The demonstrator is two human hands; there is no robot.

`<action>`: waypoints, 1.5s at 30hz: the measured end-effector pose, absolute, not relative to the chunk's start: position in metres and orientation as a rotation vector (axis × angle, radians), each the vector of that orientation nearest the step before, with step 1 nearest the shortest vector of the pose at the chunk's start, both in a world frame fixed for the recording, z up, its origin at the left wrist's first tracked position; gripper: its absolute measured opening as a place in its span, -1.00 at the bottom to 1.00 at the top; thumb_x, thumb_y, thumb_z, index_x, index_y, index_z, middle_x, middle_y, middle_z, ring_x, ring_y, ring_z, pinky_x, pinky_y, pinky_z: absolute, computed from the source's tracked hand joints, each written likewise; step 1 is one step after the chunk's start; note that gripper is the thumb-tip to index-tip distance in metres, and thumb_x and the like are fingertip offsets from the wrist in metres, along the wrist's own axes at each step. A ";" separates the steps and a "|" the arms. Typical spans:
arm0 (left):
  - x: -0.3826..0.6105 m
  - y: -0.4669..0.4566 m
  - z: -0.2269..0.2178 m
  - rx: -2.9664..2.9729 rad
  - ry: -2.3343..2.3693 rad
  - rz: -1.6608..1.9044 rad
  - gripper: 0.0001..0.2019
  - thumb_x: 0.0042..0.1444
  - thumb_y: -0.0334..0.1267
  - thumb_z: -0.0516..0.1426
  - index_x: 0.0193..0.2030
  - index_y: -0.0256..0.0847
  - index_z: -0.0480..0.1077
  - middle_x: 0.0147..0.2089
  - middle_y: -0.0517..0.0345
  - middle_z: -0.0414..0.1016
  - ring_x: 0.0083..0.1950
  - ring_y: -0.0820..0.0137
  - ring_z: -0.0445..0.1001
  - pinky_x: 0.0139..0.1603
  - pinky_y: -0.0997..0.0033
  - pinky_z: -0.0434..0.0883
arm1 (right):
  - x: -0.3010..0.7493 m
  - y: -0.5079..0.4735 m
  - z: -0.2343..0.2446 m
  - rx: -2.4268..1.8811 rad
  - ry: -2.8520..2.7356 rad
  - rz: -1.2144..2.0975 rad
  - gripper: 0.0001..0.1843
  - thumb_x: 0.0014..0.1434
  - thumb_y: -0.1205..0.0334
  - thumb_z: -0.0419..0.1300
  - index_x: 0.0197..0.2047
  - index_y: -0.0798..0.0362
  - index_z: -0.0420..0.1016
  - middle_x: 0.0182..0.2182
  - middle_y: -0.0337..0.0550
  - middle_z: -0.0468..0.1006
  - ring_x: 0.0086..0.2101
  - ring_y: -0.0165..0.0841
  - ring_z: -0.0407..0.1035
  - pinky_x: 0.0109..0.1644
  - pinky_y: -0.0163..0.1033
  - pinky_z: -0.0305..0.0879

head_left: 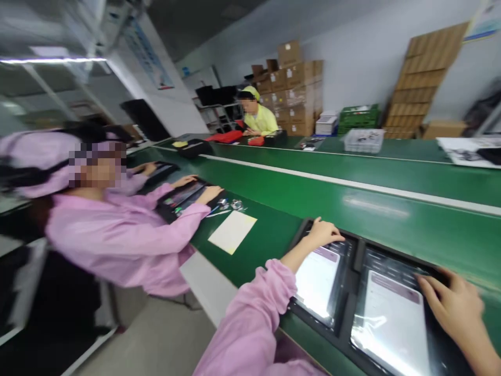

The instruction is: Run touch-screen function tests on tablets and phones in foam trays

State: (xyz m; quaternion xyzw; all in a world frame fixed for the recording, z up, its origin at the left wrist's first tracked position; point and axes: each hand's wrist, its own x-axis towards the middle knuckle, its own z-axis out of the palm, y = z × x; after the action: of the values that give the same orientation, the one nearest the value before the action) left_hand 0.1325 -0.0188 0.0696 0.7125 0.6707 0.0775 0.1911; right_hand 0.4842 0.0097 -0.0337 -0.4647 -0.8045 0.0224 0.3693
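Note:
A black tray (344, 313) with two side-by-side compartments lies on the green bench in front of me. In its left compartment is a clear-covered packet (319, 282) with a white sheet and mauve top band; a similar packet (395, 324) fills the right compartment. My left hand (323, 232) grips the tray's far left edge, thumb stretched inward over the packet's top. My right hand (456, 297) is at the far right corner, thumb inside and fingers over the rim. The undersides of my fingers are hidden.
A co-worker in pink (117, 235) sits at my left, hands on another black tray (188, 196). A pale sheet (233, 232) lies between us. Across the green bench (282, 177) sit a person in yellow (260, 117), a clear bin (364, 141) and stacked cartons (293, 89).

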 end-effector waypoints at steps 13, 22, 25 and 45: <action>0.119 -0.018 0.068 2.112 1.772 0.238 -0.79 0.16 -0.15 0.25 -0.08 -0.08 0.58 -0.03 0.10 0.61 0.00 0.24 0.53 0.43 -0.16 -0.07 | 0.472 -0.020 -0.007 -1.362 -1.986 0.160 -0.45 0.36 -0.02 -0.14 -0.20 -0.09 0.69 -0.07 0.04 0.41 -0.07 -0.07 0.29 0.00 0.09 0.29; 0.116 -0.018 0.063 2.150 1.788 0.124 -0.61 0.41 -0.23 -0.13 -0.03 -0.06 0.54 0.09 0.15 0.56 0.14 0.32 0.46 0.46 -0.03 -0.04 | 0.466 -0.030 0.004 -1.434 -2.178 0.106 -0.59 0.37 0.14 -0.05 -0.11 -0.16 0.67 0.06 0.02 0.32 0.07 -0.04 0.18 0.10 0.13 0.22; 0.121 -0.025 0.064 2.171 1.820 0.081 -0.60 0.41 -0.25 -0.16 0.04 -0.09 0.50 0.17 0.09 0.51 0.20 0.30 0.42 0.44 0.00 0.03 | 0.465 -0.031 0.004 -1.513 -2.088 0.008 -0.61 0.36 0.19 -0.04 -0.05 -0.13 0.64 0.07 0.04 0.30 0.07 -0.03 0.16 0.11 0.15 0.21; 0.106 -0.017 0.088 2.088 1.703 0.076 -0.75 0.20 0.02 -0.06 -0.24 -0.08 0.25 -0.20 0.20 0.60 -0.14 0.23 0.54 0.40 -0.39 -0.36 | 0.487 -0.008 -0.019 -1.725 -1.774 0.721 -0.18 -0.15 0.51 0.04 0.17 -0.23 0.51 0.13 -0.16 0.23 0.12 -0.20 0.24 0.24 -0.11 0.20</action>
State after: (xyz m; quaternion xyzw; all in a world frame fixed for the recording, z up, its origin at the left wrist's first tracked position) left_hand 0.1060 -0.0171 0.0880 0.7554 0.6162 0.0275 0.2211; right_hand 0.4869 -0.0082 -0.0194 -0.6428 -0.6612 0.2687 0.2782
